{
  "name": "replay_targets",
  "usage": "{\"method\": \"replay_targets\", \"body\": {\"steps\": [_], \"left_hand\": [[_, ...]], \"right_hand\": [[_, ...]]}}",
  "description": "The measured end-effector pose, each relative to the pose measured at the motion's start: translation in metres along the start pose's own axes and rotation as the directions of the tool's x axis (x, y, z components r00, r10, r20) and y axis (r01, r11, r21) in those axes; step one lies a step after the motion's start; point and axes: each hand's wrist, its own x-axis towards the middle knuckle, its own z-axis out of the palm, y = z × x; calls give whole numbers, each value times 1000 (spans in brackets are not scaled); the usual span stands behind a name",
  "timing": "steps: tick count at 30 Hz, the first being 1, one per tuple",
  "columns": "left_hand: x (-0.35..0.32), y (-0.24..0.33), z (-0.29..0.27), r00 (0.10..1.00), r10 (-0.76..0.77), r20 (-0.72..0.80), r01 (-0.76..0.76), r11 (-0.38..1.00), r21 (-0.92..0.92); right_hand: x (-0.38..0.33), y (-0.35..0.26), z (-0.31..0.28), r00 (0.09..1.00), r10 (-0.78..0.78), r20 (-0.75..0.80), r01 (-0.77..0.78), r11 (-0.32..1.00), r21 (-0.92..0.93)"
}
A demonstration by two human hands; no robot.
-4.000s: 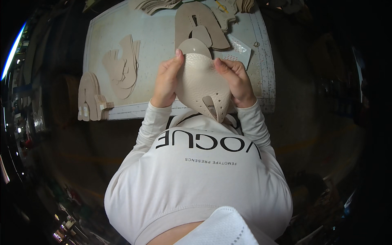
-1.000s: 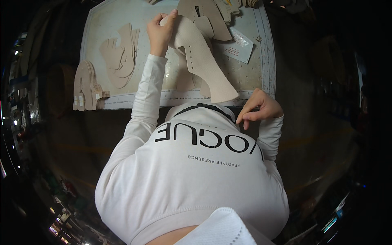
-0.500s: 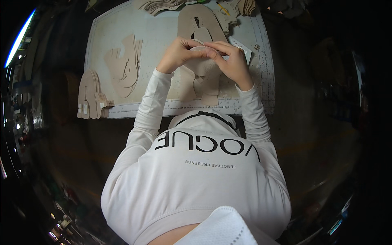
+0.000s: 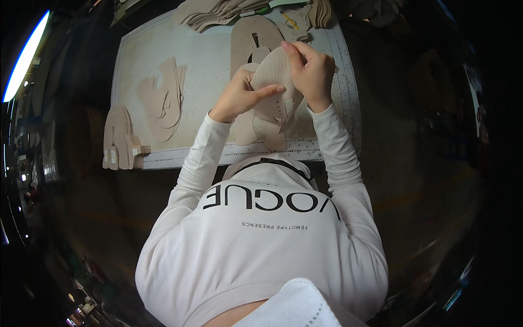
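Both hands hold up one beige leather shoe-upper piece above a pale cutting mat. My left hand grips its lower left side, thumb stretched across the face. My right hand pinches its upper right edge. The piece is curved, with small punched holes and a pointed lower tip. Under it on the mat lie more beige pieces, partly hidden by my hands.
A large beige upper lies flat at the mat's top. Thin curved cut pieces are piled at mid-left. A stack of sole-shaped pieces sits at the mat's left edge. More stacked leather lies along the far edge.
A second ago my left hand alone held the piece out over the mat while my right was by my chest. Now both hands grip it, raised and turned.
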Motion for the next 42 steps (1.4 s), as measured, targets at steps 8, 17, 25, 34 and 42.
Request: {"method": "replay_targets", "body": {"steps": [8, 17, 25, 34, 42], "left_hand": [[-19, -6, 13, 993, -68, -98, 60, 995, -82], [-39, -6, 16, 981, -194, -18, 191, 976, -106], [-51, -11, 25, 977, -197, 82, 212, 939, -272], [-73, -26, 21, 951, -283, 121, 305, 918, -254], [-82, -51, 10, 877, -338, 341, 386, 919, -83]], "right_hand": [[26, 15, 16, 991, -51, -121, 29, 984, -173], [61, 26, 10, 984, -40, -171, 2, 977, -214], [81, 46, 12, 973, -74, -219, 12, 963, -270], [88, 50, 2, 981, -28, -194, -41, 938, -345], [97, 45, -25, 982, -117, -148, 98, 986, -132]]}}
